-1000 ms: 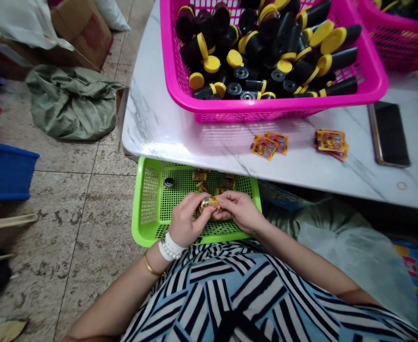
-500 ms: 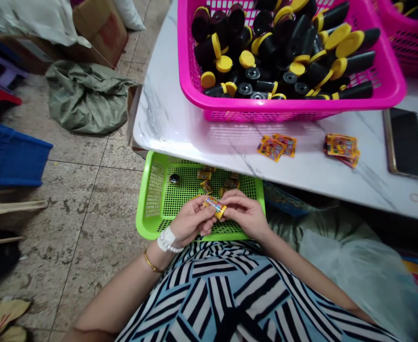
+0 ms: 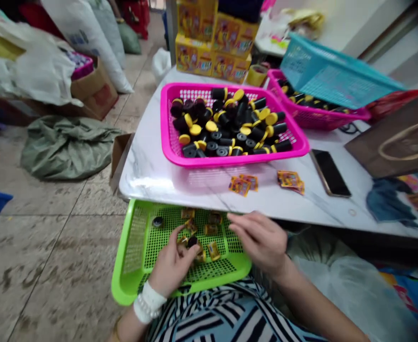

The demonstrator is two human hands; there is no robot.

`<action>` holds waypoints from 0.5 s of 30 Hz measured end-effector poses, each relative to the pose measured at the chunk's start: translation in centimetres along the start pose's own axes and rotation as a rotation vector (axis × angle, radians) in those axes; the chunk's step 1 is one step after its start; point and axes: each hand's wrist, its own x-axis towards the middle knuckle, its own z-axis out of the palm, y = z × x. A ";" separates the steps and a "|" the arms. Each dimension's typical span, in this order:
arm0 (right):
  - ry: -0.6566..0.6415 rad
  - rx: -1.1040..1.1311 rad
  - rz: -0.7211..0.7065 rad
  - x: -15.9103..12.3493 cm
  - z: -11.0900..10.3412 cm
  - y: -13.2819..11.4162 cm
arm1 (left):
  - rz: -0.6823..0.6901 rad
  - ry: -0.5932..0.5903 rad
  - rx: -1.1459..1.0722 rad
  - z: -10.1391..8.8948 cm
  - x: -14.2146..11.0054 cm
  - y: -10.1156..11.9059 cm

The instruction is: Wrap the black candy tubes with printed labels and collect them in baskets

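Note:
My left hand (image 3: 171, 261) is down in the green basket (image 3: 123, 266), its thumb and fingers closed round a small dark-topped canister (image 3: 192, 241); part of that piece is hidden by the fingers. Just beside it lies a canister in a yellow printed wrapper (image 3: 213, 251), and several more wrapped pieces rest farther back. A dark round piece (image 3: 157, 222) sits alone at the basket's left. My right hand (image 3: 262, 240) is raised over the basket's right side, near the table edge. Its fingers stretch forward, and nothing shows in them.
A pink basket (image 3: 164, 126) on the marbled table (image 3: 148, 171) holds black canisters with yellow lids. In front lie two small piles of printed labels (image 3: 243, 185) and a phone (image 3: 331, 173). Yellow printed boxes (image 3: 212, 52) and a blue basket (image 3: 337, 71) stand behind.
My hands have parted: both held a yellow-wrapped canister, which is now out of them. The left has gone down into the basket, the right has risen. The view has tilted up.

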 end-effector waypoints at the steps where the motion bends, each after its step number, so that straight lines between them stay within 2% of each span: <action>1: 0.067 -0.124 0.005 1.2 -0.8 0.7 | 0.075 0.069 0.112 -0.2 0.1 0.0; 2: 0.106 -0.234 0.021 2.4 -1.3 1.5 | 0.135 0.103 0.188 -0.2 0.2 0.0; 4: 0.083 -0.377 0.039 4.3 -1.8 3.3 | 0.199 0.060 0.232 -0.2 0.2 0.1; 6: 0.022 -0.416 0.015 5.5 -1.6 4.7 | 0.213 -0.017 0.179 0.2 0.2 0.6; 8: 0.016 -0.397 -0.017 5.7 -1.2 5.3 | 0.205 -0.057 0.065 0.7 0.1 1.6; 12: 0.141 -0.346 -0.059 4.2 -0.8 3.7 | 0.139 -0.082 -0.254 1.8 0.6 4.5; 15: 0.120 -0.273 -0.117 2.0 0.0 1.4 | 0.130 -0.049 -0.451 2.6 1.3 6.3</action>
